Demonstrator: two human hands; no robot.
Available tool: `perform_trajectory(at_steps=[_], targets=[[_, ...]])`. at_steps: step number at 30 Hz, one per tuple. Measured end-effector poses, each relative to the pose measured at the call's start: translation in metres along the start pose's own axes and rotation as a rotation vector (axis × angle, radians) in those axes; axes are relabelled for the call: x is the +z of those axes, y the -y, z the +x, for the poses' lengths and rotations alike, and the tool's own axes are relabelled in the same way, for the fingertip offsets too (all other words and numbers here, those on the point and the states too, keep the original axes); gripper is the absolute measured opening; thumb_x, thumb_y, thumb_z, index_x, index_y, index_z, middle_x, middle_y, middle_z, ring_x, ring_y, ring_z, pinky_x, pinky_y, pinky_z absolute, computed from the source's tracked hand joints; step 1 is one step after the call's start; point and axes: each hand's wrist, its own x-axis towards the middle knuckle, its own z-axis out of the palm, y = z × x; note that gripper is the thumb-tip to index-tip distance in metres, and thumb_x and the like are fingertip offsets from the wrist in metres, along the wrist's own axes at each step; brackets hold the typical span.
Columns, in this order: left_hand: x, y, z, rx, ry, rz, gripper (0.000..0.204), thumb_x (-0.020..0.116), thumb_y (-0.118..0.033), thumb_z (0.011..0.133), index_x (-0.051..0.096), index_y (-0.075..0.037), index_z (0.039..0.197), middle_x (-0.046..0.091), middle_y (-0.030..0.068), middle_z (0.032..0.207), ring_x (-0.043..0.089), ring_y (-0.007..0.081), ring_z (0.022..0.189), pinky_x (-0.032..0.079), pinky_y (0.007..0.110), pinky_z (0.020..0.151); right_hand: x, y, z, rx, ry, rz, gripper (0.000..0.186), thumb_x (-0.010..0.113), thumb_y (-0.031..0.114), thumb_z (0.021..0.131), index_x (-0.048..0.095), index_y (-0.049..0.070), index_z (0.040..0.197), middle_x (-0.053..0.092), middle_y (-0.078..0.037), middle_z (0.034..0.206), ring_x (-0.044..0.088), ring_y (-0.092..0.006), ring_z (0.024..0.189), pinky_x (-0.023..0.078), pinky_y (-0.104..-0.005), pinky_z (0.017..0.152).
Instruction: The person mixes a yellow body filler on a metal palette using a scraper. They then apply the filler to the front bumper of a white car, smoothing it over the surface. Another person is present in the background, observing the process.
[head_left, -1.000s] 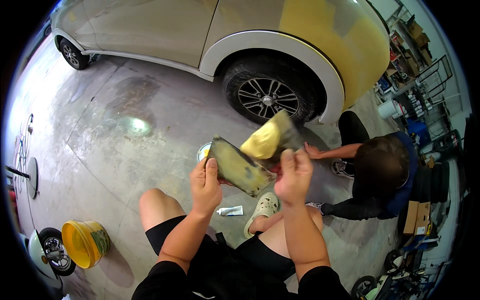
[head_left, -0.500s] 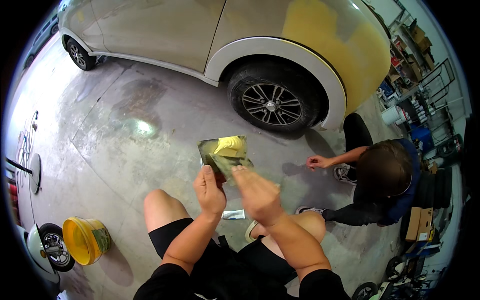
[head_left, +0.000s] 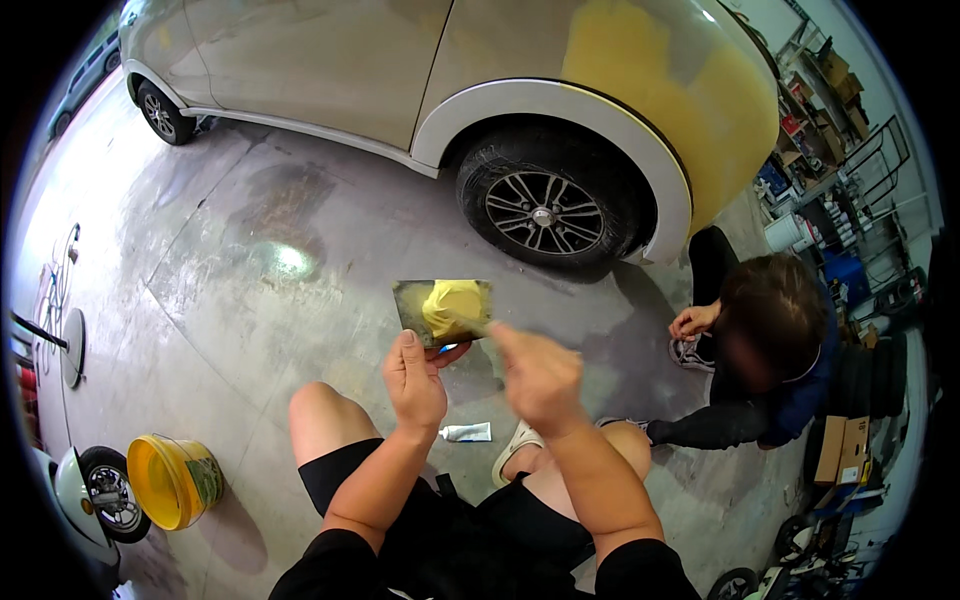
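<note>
My left hand (head_left: 414, 385) grips the lower left edge of a dark, flat mixing board (head_left: 411, 300), thumb on top and fingers underneath. Soft yellow putty (head_left: 455, 298) lies heaped on the board's middle and right. Closed around a thin putty spreader (head_left: 471, 323), my right hand (head_left: 542, 378) is just right of the board. The spreader appears nearly edge-on, its blade at the lower side of the putty. Below my hands, a white and blue tube (head_left: 466, 432) lies on the floor between my legs.
Ahead stands a car (head_left: 330, 80) with yellow filler patches behind its rear wheel (head_left: 543, 212). Close on my right a co-worker (head_left: 775, 310) crouches. A yellow bucket (head_left: 172, 482) and a scooter wheel (head_left: 110, 495) are at lower left. Cluttered shelves (head_left: 835, 150) line the right.
The spreader has turned from lying broad over the board to nearly edge-on, and my right hand has shifted slightly right. The co-worker's outstretched hand has drawn back toward their body.
</note>
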Motion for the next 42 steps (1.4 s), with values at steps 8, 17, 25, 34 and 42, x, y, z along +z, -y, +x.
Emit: perform_trajectory(at_steps=[8,17,25,34,42], targets=[[0.008,-0.016,0.007,-0.030,-0.065,0.053,0.033,0.040,-0.027,0.105,0.057,0.001,0.100,0.067,0.0123,0.092,0.067,0.0194,0.077,0.059,0.034,0.066,-0.021,-0.004,0.013,-0.150,-0.174,-0.114,0.032,0.063,-0.002,0.072,0.069,-0.002,0.103,0.070,-0.015,0.096,0.070,-0.0299,0.091,0.057,-0.0346,0.076],[-0.024,-0.014,0.011,0.081,0.005,0.358,0.031,0.047,-0.026,0.104,0.053,-0.003,0.084,0.052,-0.0023,0.075,0.049,0.0051,0.064,0.048,0.024,0.060,-0.019,-0.006,0.001,0.370,0.125,0.537,0.024,0.064,-0.002,0.087,0.069,0.002,0.110,0.068,-0.010,0.089,0.060,-0.0163,0.072,0.048,-0.0234,0.067],[-0.008,-0.022,0.023,0.220,-0.102,-0.044,0.029,0.040,-0.021,0.105,0.055,0.004,0.102,0.062,0.0086,0.098,0.060,0.0128,0.081,0.051,0.026,0.070,-0.020,-0.033,-0.005,0.984,-0.125,0.999,0.024,0.065,0.019,0.095,0.059,0.009,0.074,0.054,0.007,0.070,0.052,-0.0018,0.063,0.047,-0.0209,0.056],[-0.011,-0.003,0.000,0.153,0.212,0.521,0.043,0.038,-0.025,0.105,0.048,0.007,0.133,0.063,0.0076,0.093,0.059,0.0140,0.076,0.047,0.024,0.066,0.016,-0.009,-0.004,1.054,-0.215,1.003,0.024,0.065,0.020,0.095,0.063,0.003,0.077,0.056,0.004,0.069,0.048,-0.0036,0.061,0.043,-0.0214,0.056],[0.014,-0.020,-0.001,0.217,0.517,0.843,0.042,0.047,-0.015,0.099,0.049,0.001,0.138,0.057,0.0152,0.072,0.053,0.0224,0.057,0.046,0.031,0.060,-0.006,-0.030,0.002,0.911,-0.455,1.106,0.022,0.066,0.017,0.094,0.061,0.006,0.075,0.054,0.005,0.068,0.045,-0.0035,0.059,0.038,-0.0201,0.053]])
